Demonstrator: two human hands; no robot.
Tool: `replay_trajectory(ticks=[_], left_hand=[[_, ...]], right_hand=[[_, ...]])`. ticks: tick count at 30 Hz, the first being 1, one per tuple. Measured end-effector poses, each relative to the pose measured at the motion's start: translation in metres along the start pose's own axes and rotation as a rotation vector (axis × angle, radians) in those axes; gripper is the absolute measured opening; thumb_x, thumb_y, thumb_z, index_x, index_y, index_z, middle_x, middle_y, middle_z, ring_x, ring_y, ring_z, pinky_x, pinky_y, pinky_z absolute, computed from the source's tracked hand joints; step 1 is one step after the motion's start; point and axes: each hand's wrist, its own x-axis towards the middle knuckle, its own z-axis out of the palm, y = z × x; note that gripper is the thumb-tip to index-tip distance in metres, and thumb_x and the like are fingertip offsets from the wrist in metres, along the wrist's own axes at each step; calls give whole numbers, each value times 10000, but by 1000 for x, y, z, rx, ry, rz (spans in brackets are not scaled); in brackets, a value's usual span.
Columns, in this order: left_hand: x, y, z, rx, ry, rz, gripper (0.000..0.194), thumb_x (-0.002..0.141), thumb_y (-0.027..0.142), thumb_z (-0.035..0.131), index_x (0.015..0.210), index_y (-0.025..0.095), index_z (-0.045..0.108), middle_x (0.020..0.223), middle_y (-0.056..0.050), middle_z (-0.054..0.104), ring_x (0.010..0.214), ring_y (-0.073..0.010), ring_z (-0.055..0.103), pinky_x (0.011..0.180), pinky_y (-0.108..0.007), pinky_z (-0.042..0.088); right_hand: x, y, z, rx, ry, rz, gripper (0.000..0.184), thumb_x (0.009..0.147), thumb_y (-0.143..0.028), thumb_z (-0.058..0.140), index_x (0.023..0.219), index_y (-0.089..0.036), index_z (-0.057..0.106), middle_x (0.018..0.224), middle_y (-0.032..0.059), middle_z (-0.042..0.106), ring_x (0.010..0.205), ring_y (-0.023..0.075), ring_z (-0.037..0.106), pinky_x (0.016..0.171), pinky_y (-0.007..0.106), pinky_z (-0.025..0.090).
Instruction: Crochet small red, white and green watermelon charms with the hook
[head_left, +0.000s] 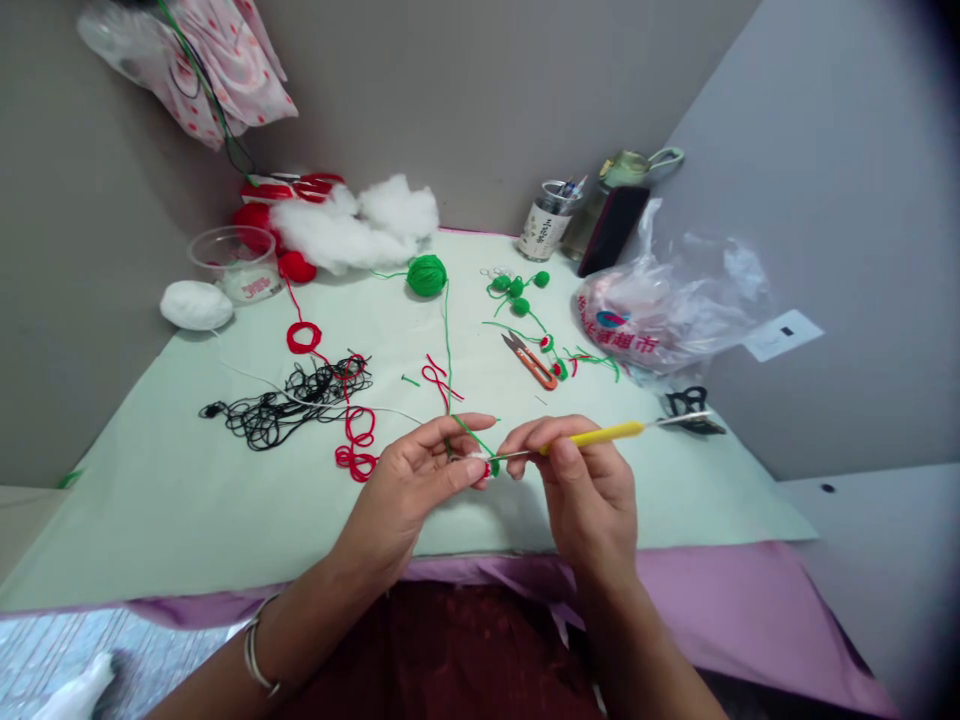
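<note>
My left hand (424, 465) pinches a small crochet piece (491, 467) in red, white and green, partly hidden by the thumb and fingers. A strand of green yarn (470, 430) runs over the left fingers and back to the green yarn ball (427, 276). In my right hand (589, 480) is a crochet hook (606, 434) with a yellow handle, held between thumb and fingers. Its metal tip meets the crochet piece at the left fingertips.
Orange thread snips (531, 362) and small green crocheted pieces (517, 290) lie beyond my right hand. Tangled black yarn (289, 400) and loose red yarn (358, 430) are on the left. White stuffing (345, 225), a plastic tub (247, 270), a pen holder (546, 222) and a plastic bag (652, 310) stand farther back.
</note>
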Motion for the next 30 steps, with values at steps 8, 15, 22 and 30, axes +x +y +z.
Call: replay_trajectory(ticks=[8,15,22,30], left_hand=[[1,0,-1,90,-2,46,295,817,259,898,1107,288,851,836,24,672,784,-110,691,812,-229,549],[2,0,-3,123,32,73,307,807,242,895,1109,278,850,841,25,657,785,-114,680,818,-242,557],[2,2,1,83,30,54,428,770,227,907,1184,265,805,829,29,645,774,-132,657,817,-287,565],[1,3,1,391,156,256,441,769,237,916,1187,311,797,1079,-23,685,1137,-238,615,1045,-353,439]], right_hand=[[-7,-5,2,-294,-48,-239,225,1090,-181,514,1087,-251,728,971,27,756,875,170,697,777,333,564],[-9,-5,1,-463,-127,-375,243,1063,-123,536,1169,-247,717,1037,55,779,978,201,716,839,371,572],[-5,-4,3,-249,-44,-212,197,1081,-225,545,1063,-255,739,976,51,781,850,192,718,757,360,590],[4,2,10,111,94,30,194,1019,-379,680,921,-226,748,862,31,786,667,140,674,653,283,583]])
